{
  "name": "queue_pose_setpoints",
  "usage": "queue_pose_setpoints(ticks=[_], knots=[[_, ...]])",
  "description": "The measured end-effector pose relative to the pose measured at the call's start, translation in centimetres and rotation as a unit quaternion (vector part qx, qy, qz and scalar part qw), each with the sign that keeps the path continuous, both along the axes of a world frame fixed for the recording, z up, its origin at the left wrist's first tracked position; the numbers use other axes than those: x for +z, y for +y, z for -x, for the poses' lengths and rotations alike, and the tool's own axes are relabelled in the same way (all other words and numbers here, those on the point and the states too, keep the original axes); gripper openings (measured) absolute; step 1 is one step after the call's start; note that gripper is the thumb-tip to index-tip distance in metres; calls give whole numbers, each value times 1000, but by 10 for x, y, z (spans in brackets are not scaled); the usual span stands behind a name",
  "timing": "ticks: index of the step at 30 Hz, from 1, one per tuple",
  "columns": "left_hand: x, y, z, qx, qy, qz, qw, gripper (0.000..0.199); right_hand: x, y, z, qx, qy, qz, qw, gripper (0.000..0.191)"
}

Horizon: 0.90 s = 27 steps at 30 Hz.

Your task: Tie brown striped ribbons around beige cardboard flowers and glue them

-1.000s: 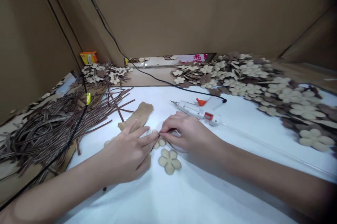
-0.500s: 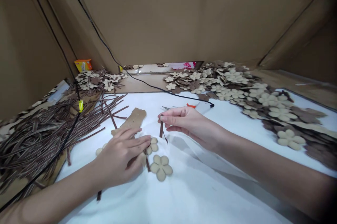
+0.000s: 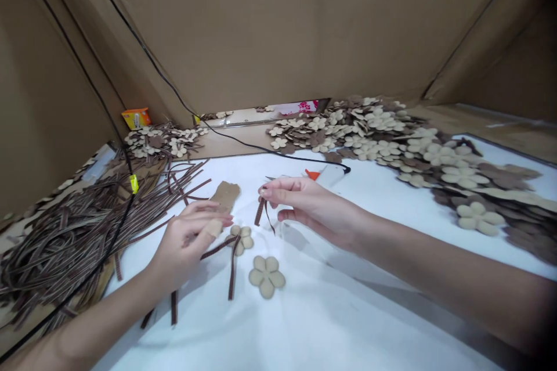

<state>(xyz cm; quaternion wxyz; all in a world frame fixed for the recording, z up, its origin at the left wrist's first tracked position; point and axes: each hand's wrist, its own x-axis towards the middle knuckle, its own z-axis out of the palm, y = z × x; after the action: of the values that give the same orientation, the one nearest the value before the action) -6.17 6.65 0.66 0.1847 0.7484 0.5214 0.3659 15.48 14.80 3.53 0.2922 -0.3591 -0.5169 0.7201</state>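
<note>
My right hand (image 3: 311, 202) pinches a short folded brown ribbon (image 3: 260, 211), which hangs from its fingertips above the white surface. My left hand (image 3: 191, 237) is at the left with its fingers spread, its fingertips beside a small beige flower (image 3: 246, 237). Two brown ribbon tails (image 3: 232, 272) run out from that flower, one towards my left thumb; whether the thumb touches it is unclear. Nearer to me lies a larger beige flower (image 3: 267, 276), untouched. A piece of brown card (image 3: 225, 195) sits just beyond my left fingers.
Loose brown ribbons (image 3: 87, 231) heap up at the left. Beige and brown flowers (image 3: 387, 144) are piled from back centre to the right. Scissors with an orange handle (image 3: 312, 175) lie behind my right hand. A black cable (image 3: 243, 143) crosses the back; an orange box (image 3: 136, 118) stands back left.
My left hand has moved left off the small flower, uncovering it and its ribbon tails. My right hand has shifted slightly left, still pinching the ribbon. The view has tilted a little.
</note>
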Motion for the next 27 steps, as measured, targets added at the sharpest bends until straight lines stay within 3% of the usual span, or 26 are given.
queue_pose_setpoints(ticks=[4,7,11,16,20,23,27], knots=[[6,-6,-3,-6,38,-53,998,26,2,-7,2,2,-6,-31,999,21],[9,-10,-11,-32,52,-51,997,26,2,-16,5,8,-12,-40,999,21],[11,-13,-23,-40,-21,13,999,30,-1,-28,12,39,23,-36,998,21],[14,-14,-35,4,-169,117,979,22,-6,-36,20,55,52,17,997,18],[9,-15,-31,-7,-174,106,979,20,-5,-37,21,66,52,35,996,19],[5,-16,-26,1,-162,100,982,19,-5,-30,19,108,38,-6,993,18],[5,-17,-25,22,-160,127,979,20,-7,-20,16,136,31,-120,983,22]])
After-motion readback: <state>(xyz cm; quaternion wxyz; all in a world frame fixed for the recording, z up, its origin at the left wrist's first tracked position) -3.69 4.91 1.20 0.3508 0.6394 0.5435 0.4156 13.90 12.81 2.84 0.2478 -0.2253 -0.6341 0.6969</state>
